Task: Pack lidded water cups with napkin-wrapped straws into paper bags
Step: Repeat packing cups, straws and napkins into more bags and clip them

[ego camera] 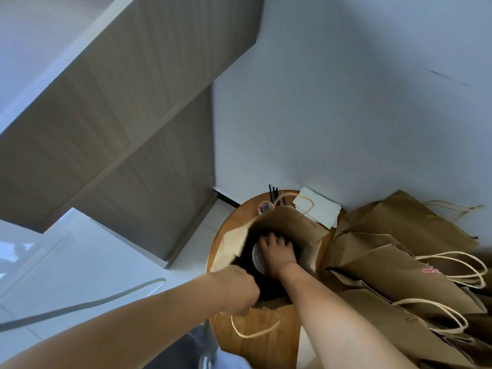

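Note:
An open brown paper bag (285, 225) stands on a round wooden table (255, 344). My left hand (237, 291) grips the bag's near rim and holds the mouth open. My right hand (277, 251) is down inside the bag, its fingers curled over the top of a lidded clear cup (257, 258), of which only the left edge shows. Black straws (274, 194) and a stack of white napkins (316, 207) lie at the table's far edge.
A heap of flat brown paper bags (399, 265) with cord handles covers the right side. A small cluster of coloured clips (265, 207) sits by the straws. A wooden cabinet (119, 129) rises on the left, and a grey cable (80, 306) crosses the floor.

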Motion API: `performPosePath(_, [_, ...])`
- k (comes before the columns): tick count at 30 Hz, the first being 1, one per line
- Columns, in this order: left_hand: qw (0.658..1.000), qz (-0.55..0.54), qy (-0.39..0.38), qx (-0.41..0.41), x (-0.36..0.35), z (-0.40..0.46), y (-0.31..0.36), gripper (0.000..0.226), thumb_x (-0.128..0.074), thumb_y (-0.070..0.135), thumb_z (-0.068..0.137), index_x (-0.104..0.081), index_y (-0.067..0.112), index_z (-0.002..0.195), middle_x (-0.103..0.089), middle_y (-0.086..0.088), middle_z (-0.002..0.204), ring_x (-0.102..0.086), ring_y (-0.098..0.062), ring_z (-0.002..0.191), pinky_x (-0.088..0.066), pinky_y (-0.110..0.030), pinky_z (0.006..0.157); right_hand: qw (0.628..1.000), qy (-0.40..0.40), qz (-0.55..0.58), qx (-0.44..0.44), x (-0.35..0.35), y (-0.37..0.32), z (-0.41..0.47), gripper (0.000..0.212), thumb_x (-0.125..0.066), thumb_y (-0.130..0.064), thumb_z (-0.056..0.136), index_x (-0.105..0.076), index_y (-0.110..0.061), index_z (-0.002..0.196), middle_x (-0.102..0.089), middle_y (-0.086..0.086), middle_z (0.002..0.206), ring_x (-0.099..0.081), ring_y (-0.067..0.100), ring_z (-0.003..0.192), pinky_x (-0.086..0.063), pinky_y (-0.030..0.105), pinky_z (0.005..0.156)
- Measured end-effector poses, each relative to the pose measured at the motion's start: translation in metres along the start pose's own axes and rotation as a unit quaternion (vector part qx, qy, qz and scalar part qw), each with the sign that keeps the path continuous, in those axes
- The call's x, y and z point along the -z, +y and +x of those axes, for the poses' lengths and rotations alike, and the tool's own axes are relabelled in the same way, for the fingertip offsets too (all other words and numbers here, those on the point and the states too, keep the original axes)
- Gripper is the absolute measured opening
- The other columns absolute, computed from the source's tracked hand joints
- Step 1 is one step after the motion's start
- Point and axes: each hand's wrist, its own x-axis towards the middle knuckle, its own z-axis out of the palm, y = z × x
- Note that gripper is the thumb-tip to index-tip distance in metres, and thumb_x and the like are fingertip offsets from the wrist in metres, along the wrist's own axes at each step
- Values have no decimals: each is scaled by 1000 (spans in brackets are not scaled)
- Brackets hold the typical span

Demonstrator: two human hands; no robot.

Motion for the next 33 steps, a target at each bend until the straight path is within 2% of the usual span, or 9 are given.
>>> performPosePath(5, [999,-37,-35,3,-12,-2,-5,25,-46,22,96,-60,7,81,-57,-7,75,-55,-23,74,-40,-48,104,999,-30,16,3,-11,-10,-4,92,-66,-32,83,-5,-17,149,-17,18,149,-29,40,131,-31,48,104])
performPosePath(9, [997,-81,-9,18,-1,-7,-12,32,-51,34,90,-63,5,83,-59,-8,74,-48,-21,65,-51,-40,84,997,-43,68,14,-13,-14,-9,97,-68,-37,81,-2,-19,149,-16,16,148,-31,39,130,-39,47,98])
performPosePath(12, [995,-100,-6,25,1,-8,-18,35,-53,40,86,-63,6,86,-61,-9,77,-48,-20,65,-48,-33,68,995,-40,89,31,-12,-20,-12,97,-67,-40,82,0,-21,150,-16,16,148,-30,39,131,-40,48,99])
performPosePath(16, [990,-134,-1,35,2,-8,-20,37,-52,43,86,-66,10,94,-68,-8,85,-58,-21,72,-55,-33,77,994,5,99,48,5,-24,-21,88,-61,-40,85,-5,-20,150,-24,17,146,-32,38,130,-37,47,100])
performPosePath(21, [988,-132,63,47,18,-12,-23,31,-49,37,89,-68,14,97,-65,-4,82,-57,-21,75,-49,-30,71,985,79,126,82,39,-20,-55,58,-56,-39,87,-36,-12,135,-40,14,135,-38,34,125,-35,42,98])
performPosePath(24, [981,-97,142,91,31,-16,-29,27,-45,33,88,-67,17,92,-67,0,85,-60,-18,77,-49,-28,69,981,126,120,89,58,-7,-79,34,-46,-28,93,-51,-9,120,-52,13,123,-48,32,117,-40,40,93])
performPosePath(27, [945,-121,248,176,47,-19,-39,28,-42,32,89,-64,22,102,-68,4,101,-61,-18,93,-51,-32,79,977,185,89,60,71,15,-95,26,-42,-17,91,-58,-8,109,-60,11,110,-56,28,101,-45,33,76])
performPosePath(29, [919,-142,286,233,61,-20,-45,28,-40,28,91,-62,24,108,-66,4,108,-60,-21,99,-48,-32,79,976,198,86,33,75,32,-101,26,-41,-16,91,-58,-9,109,-60,8,107,-57,25,96,-44,30,71])
performPosePath(33, [883,-170,329,290,86,-9,-54,26,-40,25,92,-60,19,107,-65,-1,103,-58,-23,93,-42,-30,71,974,205,96,-27,70,63,-97,24,-40,-20,94,-58,-10,106,-59,7,104,-56,20,92,-43,26,68])
